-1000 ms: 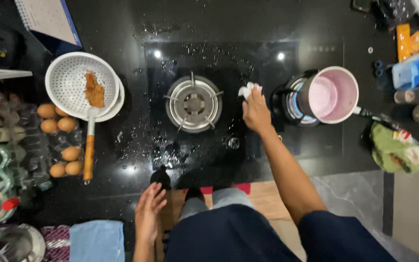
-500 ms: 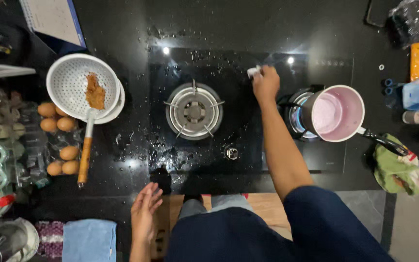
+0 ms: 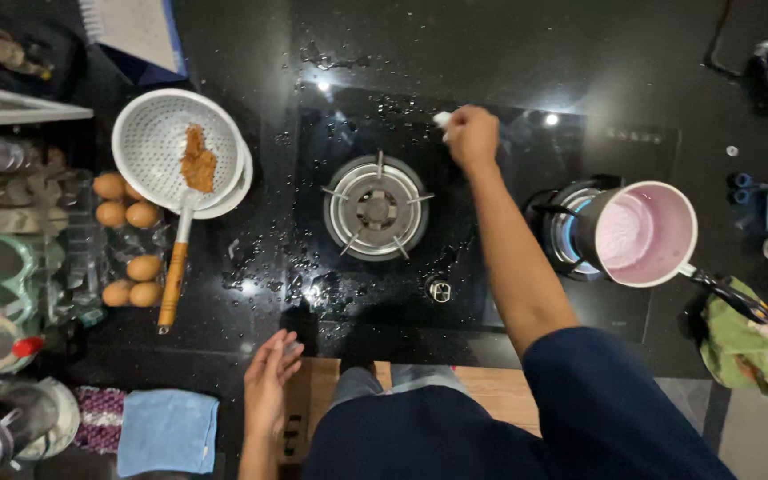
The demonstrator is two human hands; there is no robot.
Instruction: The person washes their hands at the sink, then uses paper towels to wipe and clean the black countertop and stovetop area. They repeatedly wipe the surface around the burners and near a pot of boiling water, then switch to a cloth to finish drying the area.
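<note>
Pot: we see a pink pot (image 3: 644,233) on the lit right burner, right of our right hand (image 3: 471,135); contents unclear.
Strainer: white strainer (image 3: 177,148) holds brown residue, far left.
Fingers: right fingers pinch a white cloth (image 3: 443,120); left hand (image 3: 270,380) open, empty.
Change: right hand moved further back past the centre burner (image 3: 377,206).
Table: black, wet stovetop (image 3: 331,258).

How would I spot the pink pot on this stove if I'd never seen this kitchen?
Start at the black glass stove, wet with droplets, and find the bare steel burner in its middle. Go right, past the person's outstretched arm, to the second burner. The pot sits there: pale pink inside, with a dark handle pointing lower right, the only cookware on the stove.
</note>
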